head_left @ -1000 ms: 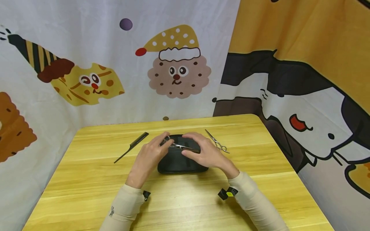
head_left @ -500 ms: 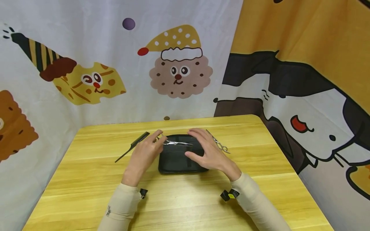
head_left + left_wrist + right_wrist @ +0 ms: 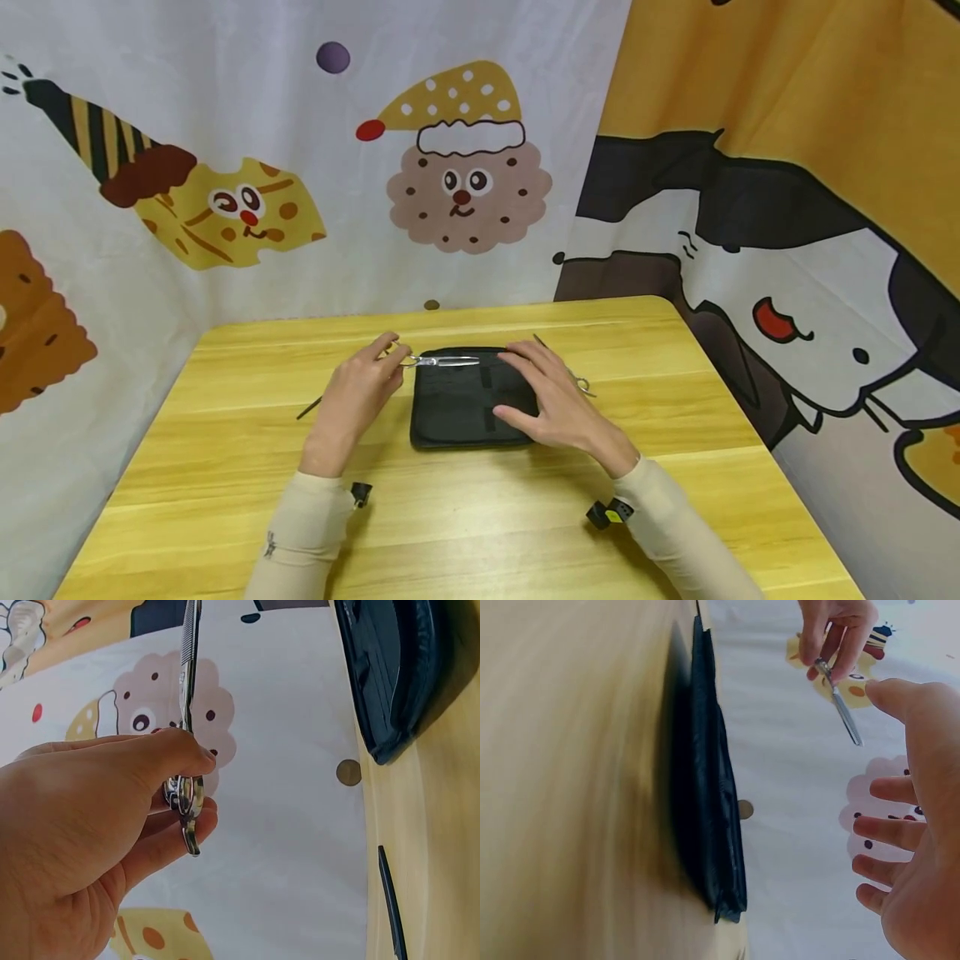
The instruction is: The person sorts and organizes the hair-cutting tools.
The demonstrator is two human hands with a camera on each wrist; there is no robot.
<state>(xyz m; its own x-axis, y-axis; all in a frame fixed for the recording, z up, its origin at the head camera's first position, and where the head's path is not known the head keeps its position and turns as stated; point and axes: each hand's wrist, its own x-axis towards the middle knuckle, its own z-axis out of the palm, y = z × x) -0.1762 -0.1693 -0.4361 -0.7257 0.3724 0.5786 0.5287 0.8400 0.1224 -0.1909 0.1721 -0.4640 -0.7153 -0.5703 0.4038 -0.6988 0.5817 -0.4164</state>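
My left hand [image 3: 352, 400] pinches a pair of silver thinning shears [image 3: 450, 361] by the finger rings, thumb against fingers. The shears point right, above the upper part of a black zip case [image 3: 453, 417]. Comb-like teeth show on the blade of the thinning shears [image 3: 187, 667] in the left wrist view. My right hand [image 3: 558, 404] hovers by the case's right side, fingers spread and holding nothing; in the right wrist view the right hand [image 3: 930, 840] is apart from the shears.
Left of the case lies a black tail comb [image 3: 309, 407], mostly hidden behind my left hand. A second pair of scissors [image 3: 582, 384] lies to the right, partly covered by my right hand. Behind the wooden table [image 3: 465, 525] hangs a printed curtain [image 3: 262, 83].
My left hand has drawn the thinning shears leftward and slightly up. My right hand, earlier at the blade end, has moved right and away from them. The case stays put.
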